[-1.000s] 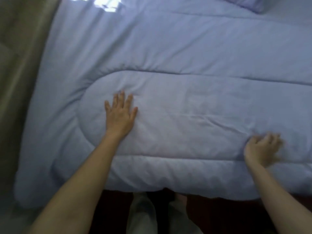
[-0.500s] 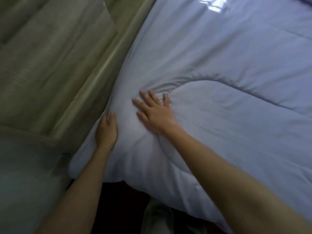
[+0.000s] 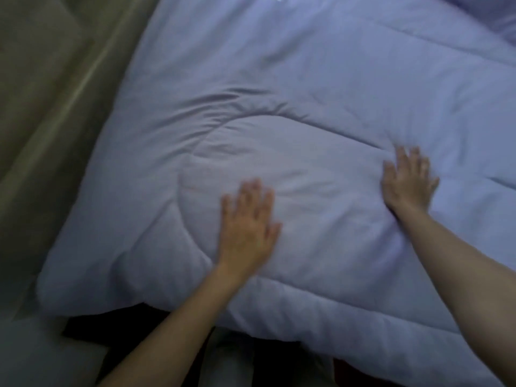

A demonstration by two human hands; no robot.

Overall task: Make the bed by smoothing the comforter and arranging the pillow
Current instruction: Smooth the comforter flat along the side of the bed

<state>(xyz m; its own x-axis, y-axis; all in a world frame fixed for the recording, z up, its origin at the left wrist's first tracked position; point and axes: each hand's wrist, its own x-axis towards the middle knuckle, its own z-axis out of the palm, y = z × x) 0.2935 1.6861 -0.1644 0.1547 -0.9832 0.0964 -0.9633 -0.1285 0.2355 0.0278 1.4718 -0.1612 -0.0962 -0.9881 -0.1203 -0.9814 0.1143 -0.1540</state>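
A pale lavender quilted comforter (image 3: 321, 88) covers the bed and fills most of the head view. Its near left corner hangs over the bed's edge. My left hand (image 3: 247, 227) lies flat on it, fingers apart, inside the curved stitch line. Further right, my right hand (image 3: 407, 181) also presses flat on the comforter, fingers spread. Both hands are blurred. Creases fan out above the stitch line towards the left edge. A strip of the pillow (image 3: 491, 12) shows at the top right corner.
An olive-green wall or panel (image 3: 55, 93) runs along the bed's left side. A dark gap (image 3: 134, 328) lies under the comforter's near edge. My legs in light trousers (image 3: 231, 364) show at the bottom.
My left hand has let go of the comforter's left edge and now lies flat on top. My right hand slid from the corner to the right. The view swung right.
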